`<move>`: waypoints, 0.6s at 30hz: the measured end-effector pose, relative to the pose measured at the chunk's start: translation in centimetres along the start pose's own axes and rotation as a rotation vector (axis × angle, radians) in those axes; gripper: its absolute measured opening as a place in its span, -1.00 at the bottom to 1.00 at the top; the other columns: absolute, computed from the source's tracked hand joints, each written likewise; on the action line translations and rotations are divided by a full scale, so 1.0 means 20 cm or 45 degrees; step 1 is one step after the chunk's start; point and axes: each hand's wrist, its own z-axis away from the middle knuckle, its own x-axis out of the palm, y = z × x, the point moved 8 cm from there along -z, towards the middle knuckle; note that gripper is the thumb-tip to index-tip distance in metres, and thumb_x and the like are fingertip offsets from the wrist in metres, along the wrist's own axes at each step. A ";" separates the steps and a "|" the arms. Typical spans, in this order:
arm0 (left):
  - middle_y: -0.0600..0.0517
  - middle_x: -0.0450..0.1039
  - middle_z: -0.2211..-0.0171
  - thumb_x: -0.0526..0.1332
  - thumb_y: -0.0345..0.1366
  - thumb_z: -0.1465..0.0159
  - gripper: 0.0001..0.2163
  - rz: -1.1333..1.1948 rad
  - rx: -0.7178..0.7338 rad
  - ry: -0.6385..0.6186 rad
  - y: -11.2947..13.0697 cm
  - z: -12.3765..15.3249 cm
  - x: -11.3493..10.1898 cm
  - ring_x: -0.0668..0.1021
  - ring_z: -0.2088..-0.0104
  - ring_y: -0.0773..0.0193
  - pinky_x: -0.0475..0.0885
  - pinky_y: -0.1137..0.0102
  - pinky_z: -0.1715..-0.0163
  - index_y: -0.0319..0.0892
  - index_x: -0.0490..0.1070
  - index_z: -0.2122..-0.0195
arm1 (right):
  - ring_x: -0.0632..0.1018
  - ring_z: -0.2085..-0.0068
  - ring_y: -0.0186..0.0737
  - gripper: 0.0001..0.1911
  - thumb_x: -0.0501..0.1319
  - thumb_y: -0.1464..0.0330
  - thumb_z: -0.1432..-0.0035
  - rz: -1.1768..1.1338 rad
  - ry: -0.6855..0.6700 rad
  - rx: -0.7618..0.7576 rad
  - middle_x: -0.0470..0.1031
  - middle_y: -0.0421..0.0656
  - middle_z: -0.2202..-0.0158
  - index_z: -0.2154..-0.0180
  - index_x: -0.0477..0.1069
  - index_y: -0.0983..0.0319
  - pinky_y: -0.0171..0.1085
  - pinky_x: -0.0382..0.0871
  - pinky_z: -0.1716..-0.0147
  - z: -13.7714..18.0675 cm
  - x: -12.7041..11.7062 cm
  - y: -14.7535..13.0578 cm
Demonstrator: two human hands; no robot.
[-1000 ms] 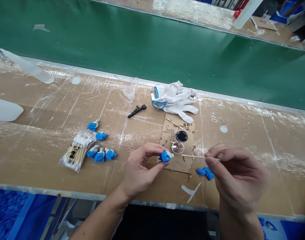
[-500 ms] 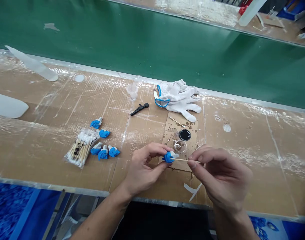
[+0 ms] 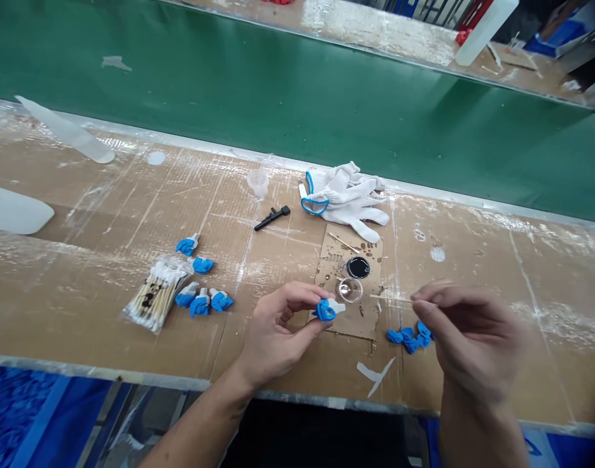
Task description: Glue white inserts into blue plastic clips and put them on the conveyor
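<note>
Between the thumb and fingers of my left hand [image 3: 280,328] is a small blue-and-white plastic part [image 3: 325,310]. My right hand [image 3: 465,325] pinches a thin wooden stick [image 3: 392,298], whose tip points left and is apart from the part. A cup of dark liquid [image 3: 358,267] and a clear cup [image 3: 350,290] stand on a stained cardboard piece [image 3: 348,325], just beyond my left fingertips. On that cardboard lies a cotton swab [image 3: 343,242]. Several loose blue pieces [image 3: 410,338] rest beside my right hand.
Left on the table are a bag of cotton swabs [image 3: 158,292] and several blue-and-white parts [image 3: 199,302]. Farther back lie a black toy-gun-like piece [image 3: 272,218], a translucent cup [image 3: 258,183] and white gloves [image 3: 348,198]. A green belt [image 3: 277,97] runs behind the table.
My right hand has moved right, drawing the stick away from the blue-and-white part. The loose blue pieces it covered now show. My left hand still holds the part, now turned slightly.
</note>
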 end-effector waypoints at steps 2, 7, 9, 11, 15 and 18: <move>0.00 0.70 0.17 0.47 -0.58 -0.15 -0.72 0.032 -0.004 0.000 0.01 0.00 -0.01 0.74 0.14 0.18 0.70 0.37 0.11 -0.08 0.60 0.19 | 0.60 0.30 -0.20 -0.84 0.37 0.51 -0.25 0.148 -0.150 -0.019 0.60 -0.19 0.33 0.29 0.52 0.13 -0.24 0.46 0.38 0.00 0.06 0.05; -0.03 0.72 0.17 0.50 -0.51 -0.15 -0.72 0.039 -0.116 0.057 -0.01 -0.01 -0.07 0.75 0.19 0.17 0.69 0.43 0.21 -0.05 0.67 0.15 | 0.58 0.21 -0.20 -0.86 0.39 0.42 -0.26 0.264 -0.416 -0.005 0.59 -0.14 0.14 0.16 0.52 0.12 -0.23 0.49 0.28 0.03 0.11 0.11; -0.04 0.73 0.19 0.52 -0.42 -0.16 -0.74 0.129 -0.180 0.078 -0.03 -0.01 -0.09 0.75 0.23 0.18 0.69 0.41 0.21 -0.04 0.69 0.13 | 0.51 0.31 -0.26 -0.80 0.39 0.38 -0.25 0.221 -0.217 0.024 0.53 -0.14 0.13 0.08 0.51 0.11 -0.27 0.44 0.39 0.05 -0.09 0.11; -0.04 0.73 0.21 0.53 -0.33 -0.17 -0.74 0.278 -0.241 0.084 -0.06 -0.02 -0.11 0.74 0.27 0.19 0.69 0.38 0.17 -0.03 0.71 0.11 | 0.48 0.35 -0.28 -0.84 0.37 0.36 -0.28 0.317 0.023 0.034 0.51 -0.14 0.17 0.09 0.52 0.12 -0.29 0.40 0.44 0.08 -0.34 0.12; -0.07 0.72 0.18 0.53 -0.29 -0.18 -0.73 0.427 -0.336 0.049 -0.11 -0.02 -0.11 0.73 0.27 0.18 0.68 0.34 0.12 -0.03 0.71 0.07 | 0.55 0.29 -0.18 -0.86 0.30 0.27 -0.35 0.856 -0.042 0.118 0.58 -0.09 0.16 0.11 0.60 0.13 -0.22 0.44 0.37 0.14 -0.56 0.25; -0.09 0.71 0.15 0.53 -0.31 -0.17 -0.71 0.435 -0.382 0.036 -0.12 -0.02 -0.10 0.73 0.27 0.17 0.69 0.34 0.15 -0.04 0.71 0.06 | 0.60 0.09 -0.01 -0.78 0.23 0.25 -0.39 1.008 -0.276 0.115 0.61 -0.05 0.09 0.05 0.61 0.14 -0.06 0.51 0.14 0.13 -0.49 0.36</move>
